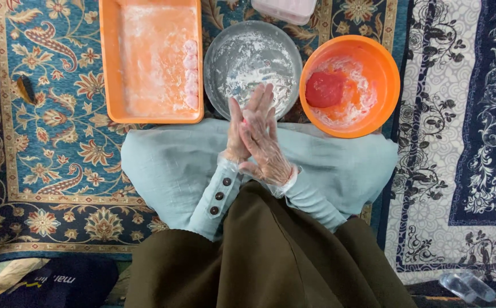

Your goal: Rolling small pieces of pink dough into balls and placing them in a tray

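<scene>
Palms press flat together, left hand [235, 134] against right hand [265, 142], fingers straight and closed on a pink dough piece [248, 116] barely visible between them, above the floured metal bowl [225, 45]. Uneven pressure could squash it or drop it onto the carpet [48, 142].

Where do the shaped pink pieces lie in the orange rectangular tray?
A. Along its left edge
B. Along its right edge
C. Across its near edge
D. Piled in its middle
B: the pink pieces form a column against the right wall of the orange tray.
</scene>
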